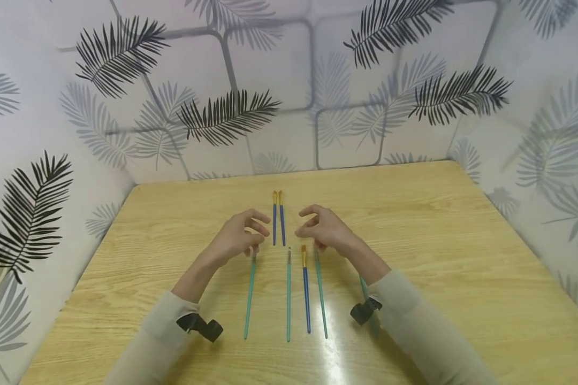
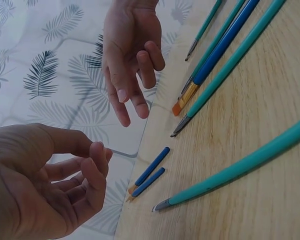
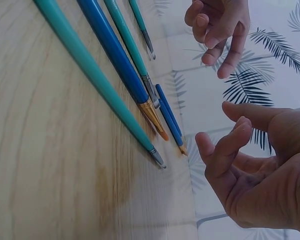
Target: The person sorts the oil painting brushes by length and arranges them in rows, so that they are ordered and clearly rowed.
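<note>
My left hand [image 1: 237, 233] hovers over the table with loosely bent fingers and nothing in them. Opposite it, my right hand [image 1: 326, 230] hangs in the air, likewise holding nothing. Between and beyond the hands lie two blue paintbrushes [image 1: 282, 222] side by side, bristles pointing away. Nearer to me is a spaced row: a green paintbrush [image 1: 249, 302] under the left fingertips, another green paintbrush [image 1: 288, 299], a blue paintbrush [image 1: 306, 299] with orange bristles, and a green paintbrush [image 1: 321, 299] whose tip is partly hidden by the right hand. The right forearm partly covers one more green paintbrush [image 1: 364, 289].
A light wooden table [image 1: 173, 214] bears all the brushes. Behind it and at both sides stands a pale wall covering [image 1: 279, 69] with a leaf pattern. Each sleeve carries a small black wrist camera [image 1: 214, 330]. Light glares on the tabletop near the front.
</note>
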A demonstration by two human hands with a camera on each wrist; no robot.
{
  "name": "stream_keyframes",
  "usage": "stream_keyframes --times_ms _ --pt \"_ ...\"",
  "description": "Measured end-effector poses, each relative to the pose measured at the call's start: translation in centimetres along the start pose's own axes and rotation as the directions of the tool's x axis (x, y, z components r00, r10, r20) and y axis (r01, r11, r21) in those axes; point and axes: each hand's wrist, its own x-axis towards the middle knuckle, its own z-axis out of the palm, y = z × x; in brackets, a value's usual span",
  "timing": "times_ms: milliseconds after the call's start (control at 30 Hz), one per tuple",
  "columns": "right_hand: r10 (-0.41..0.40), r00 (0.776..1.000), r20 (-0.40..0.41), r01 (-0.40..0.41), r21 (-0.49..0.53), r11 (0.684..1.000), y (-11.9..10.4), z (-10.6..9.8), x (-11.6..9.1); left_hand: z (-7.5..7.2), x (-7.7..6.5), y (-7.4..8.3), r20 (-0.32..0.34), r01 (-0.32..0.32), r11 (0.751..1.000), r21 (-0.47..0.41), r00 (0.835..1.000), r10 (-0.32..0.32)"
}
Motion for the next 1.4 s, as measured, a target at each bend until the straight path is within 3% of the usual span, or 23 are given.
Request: stream_keyframes --times_ms 500,1100,1400 --pt "0.005 0.999 0.044 -0.005 0.010 1.000 0.5 -0.1 -1.3 0.4 -1.6 0.1 0.017 0.007 1.000 0.003 1.000 -0.007" --pt "0.003 0.999 0.042 -0.003 -0.017 1.000 0.9 -0.5 -1.9 0.8 -2.3 0.0 0.024 -0.004 1.000 0.031 1.000 0.003" --pt "0.024 0.999 0.042 -0.022 -0.033 0.999 1.7 -0.7 -2.1 1.5 -2.8 -0.3 0.019 0.020 0.999 0.031 1.000 -0.021"
